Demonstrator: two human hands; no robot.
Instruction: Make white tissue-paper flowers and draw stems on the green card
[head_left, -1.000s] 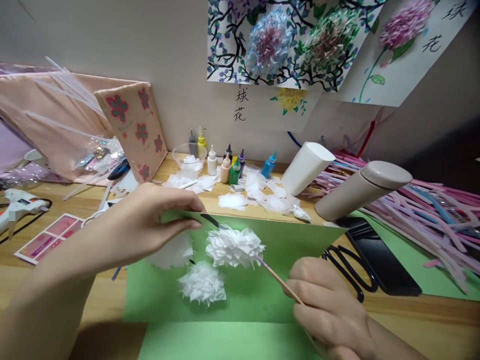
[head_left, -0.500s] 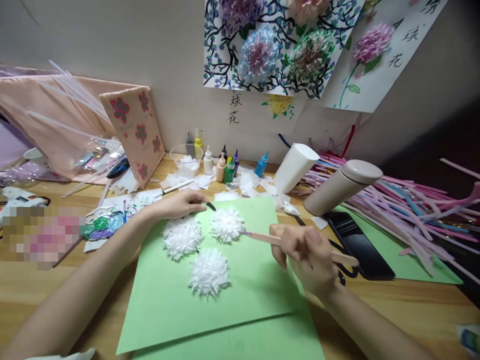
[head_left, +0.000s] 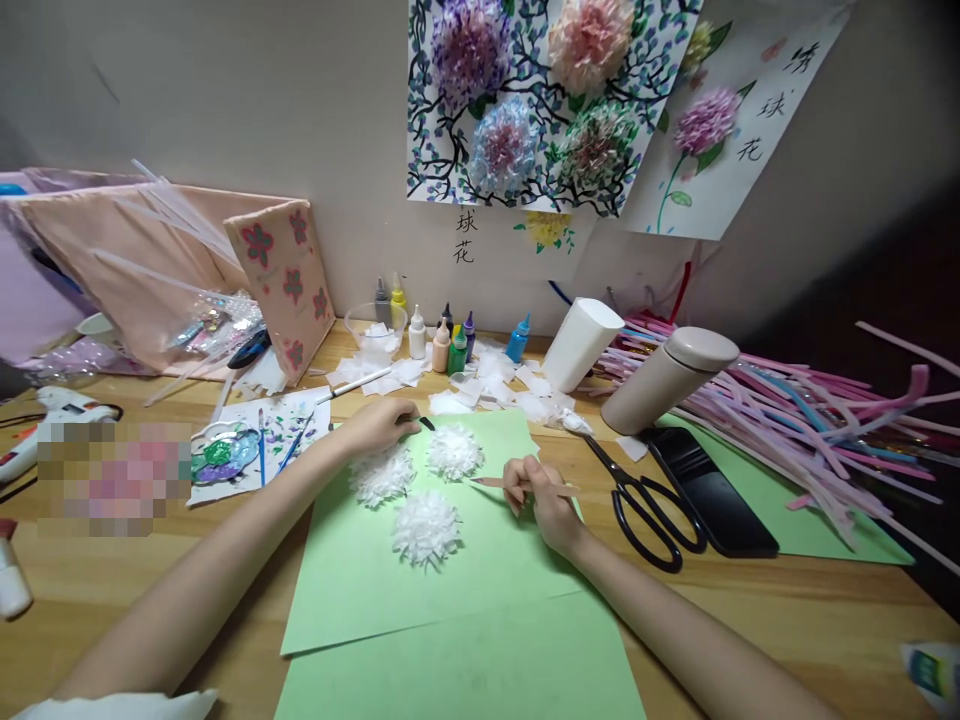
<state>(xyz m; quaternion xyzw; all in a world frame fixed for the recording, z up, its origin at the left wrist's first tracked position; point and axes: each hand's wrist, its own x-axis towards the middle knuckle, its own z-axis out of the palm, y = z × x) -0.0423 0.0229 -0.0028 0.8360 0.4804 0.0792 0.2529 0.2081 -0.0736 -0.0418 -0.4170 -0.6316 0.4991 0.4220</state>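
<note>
Three white ruffled paper flowers, among them a front one and an upper right one, lie on a pale green sheet. My left hand rests at the sheet's upper edge, fingers bent down and slightly apart, behind the left flower. A small black mark shows just beyond its fingertips; whether it is painted or loose I cannot make out. Between the fingers of my right hand is a pinkish pencil, its tip pointing left, just below the upper right flower.
Black-handled scissors, a phone and a tumbler lie or stand to the right. Paint bottles and white paper scraps line the back. At left are a paint palette and a glue gun.
My right hand has moved left and forward over the sheet with the pencil, uncovering the scissors. My left hand stays at the sheet's upper edge. The camera view has shifted.
</note>
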